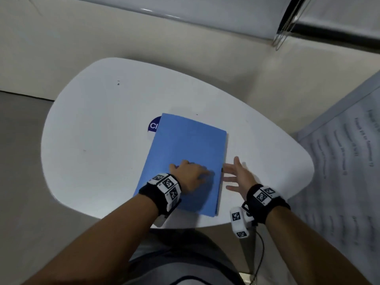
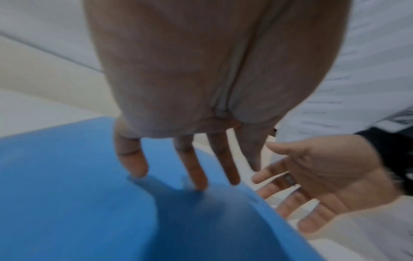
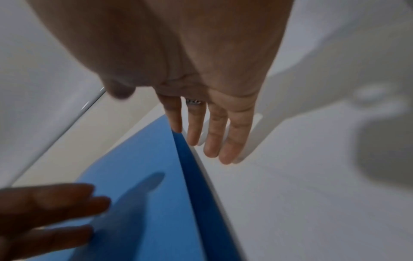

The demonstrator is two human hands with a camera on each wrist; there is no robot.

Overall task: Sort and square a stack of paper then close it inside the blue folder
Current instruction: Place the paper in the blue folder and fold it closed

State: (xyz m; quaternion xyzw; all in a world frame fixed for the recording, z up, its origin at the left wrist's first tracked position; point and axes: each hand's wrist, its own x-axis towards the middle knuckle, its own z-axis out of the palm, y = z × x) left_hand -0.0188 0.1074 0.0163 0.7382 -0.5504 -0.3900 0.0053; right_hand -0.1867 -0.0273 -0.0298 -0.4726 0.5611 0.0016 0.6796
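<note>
The blue folder (image 1: 185,153) lies closed on the white table (image 1: 92,130), tilted a little. No paper shows at its edges. My left hand (image 1: 191,173) rests flat on the cover near the front right, its fingertips (image 2: 198,181) touching the blue folder (image 2: 78,194). My right hand (image 1: 236,173) hovers open just right of the folder's right edge, fingers spread, palm turned left. In the right wrist view those fingers (image 3: 210,137) reach down beside the folder's edge (image 3: 192,176), where the cover stands slightly lifted.
A round purple sticker (image 1: 153,125) peeks out from under the folder's far left corner. A printed sheet or panel (image 1: 345,161) stands at the right, off the table. The table's rounded front edge (image 1: 185,227) runs close to my body.
</note>
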